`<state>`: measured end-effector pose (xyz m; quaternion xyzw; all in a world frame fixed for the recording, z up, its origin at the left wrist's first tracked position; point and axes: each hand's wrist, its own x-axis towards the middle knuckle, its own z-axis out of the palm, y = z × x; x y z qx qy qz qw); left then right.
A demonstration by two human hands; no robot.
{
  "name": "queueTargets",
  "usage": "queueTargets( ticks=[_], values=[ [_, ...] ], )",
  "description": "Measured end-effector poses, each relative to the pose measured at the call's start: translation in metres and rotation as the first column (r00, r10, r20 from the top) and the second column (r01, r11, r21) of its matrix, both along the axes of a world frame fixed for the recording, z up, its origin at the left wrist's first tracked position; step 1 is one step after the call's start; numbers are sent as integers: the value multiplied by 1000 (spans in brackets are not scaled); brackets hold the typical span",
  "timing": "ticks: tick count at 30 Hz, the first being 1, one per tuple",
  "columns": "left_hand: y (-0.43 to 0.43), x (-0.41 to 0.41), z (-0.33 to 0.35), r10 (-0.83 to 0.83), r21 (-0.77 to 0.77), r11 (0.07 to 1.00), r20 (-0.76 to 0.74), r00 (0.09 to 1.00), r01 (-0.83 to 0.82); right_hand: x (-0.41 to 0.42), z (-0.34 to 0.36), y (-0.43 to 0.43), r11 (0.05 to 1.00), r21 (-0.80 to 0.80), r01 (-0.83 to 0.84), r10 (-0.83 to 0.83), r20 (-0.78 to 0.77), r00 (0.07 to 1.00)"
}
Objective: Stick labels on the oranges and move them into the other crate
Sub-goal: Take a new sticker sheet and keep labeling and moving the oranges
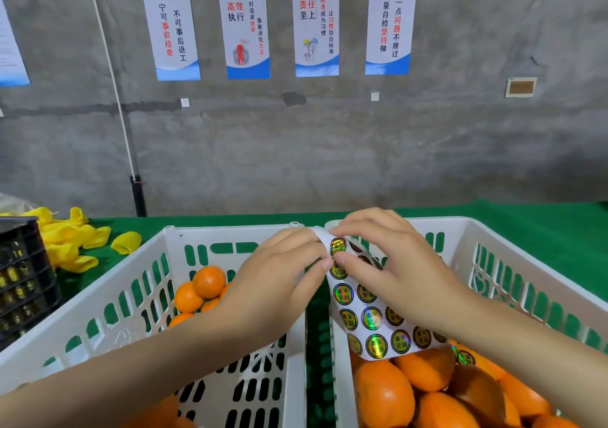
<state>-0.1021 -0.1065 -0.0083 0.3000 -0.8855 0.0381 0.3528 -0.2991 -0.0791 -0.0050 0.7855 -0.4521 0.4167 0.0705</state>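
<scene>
Oranges [427, 394] fill the right crate [493, 226] at its near end. Above them hangs the sheet [371, 319], its top pinched by the left hand [279, 279]. The right hand [388, 263] pinches at a label [338, 246], probably peeling it. Next comes pressing it onto an orange. Whether its edge has lifted is hidden. A few oranges lie at the far end of the left crate [131, 296].

You are facing two white crates, left crate [230, 231] and right crate [437, 223], plus one black crate [23, 273] far left. One label sheet [371, 325] is showing. Oranges [209, 281] are showing: at least five far in the left crate, at least six near in the right. Four whole posters [245, 26] are hanging.
</scene>
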Motion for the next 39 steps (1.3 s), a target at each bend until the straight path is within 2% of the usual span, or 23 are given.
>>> queueTargets(
  ticks=[2, 8, 11, 15, 19, 27, 30, 34, 39],
  values=[
    [0, 0, 3, 18, -66, 998, 17, 1000, -17, 0, 1, 1, 1000, -26, -8, 8, 13, 1000],
    [2, 2, 6, 35, -65, 997, 34, 999, -33, 3, 2, 6, 978, -196, 64, -87, -114, 990],
    [0, 2, 4, 39, -62, 997, 35, 999, -37, 5, 3, 7, 969, -236, 71, -98, -104, 990],
    [0, 0, 0, 25, 124, 992, -39, 999, -20, 4, 3, 8, 960, -269, 75, -111, -119, 987],
    [0, -3, -3, 22, 321, 947, -124, 992, 19, 2, 2, 6, 960, -276, 38, -74, -121, 990],
    [-2, -5, 0, -32, 565, 802, -283, 959, 193, 3, 1, 5, 985, -173, 1, -11, -58, 998],
    [-5, -3, -1, -16, 634, 750, -269, 963, 189, 3, 3, 5, 993, -111, -36, 41, 41, 998],
    [-1, -3, -4, -78, 620, 762, -200, 977, 188, 2, 8, 5, 996, -14, -90, 91, 197, 976],
    [4, -4, -4, -161, 575, 793, -124, 979, 203, 1, 4, 1, 969, 208, -134, 89, 211, 973]
  ],
)
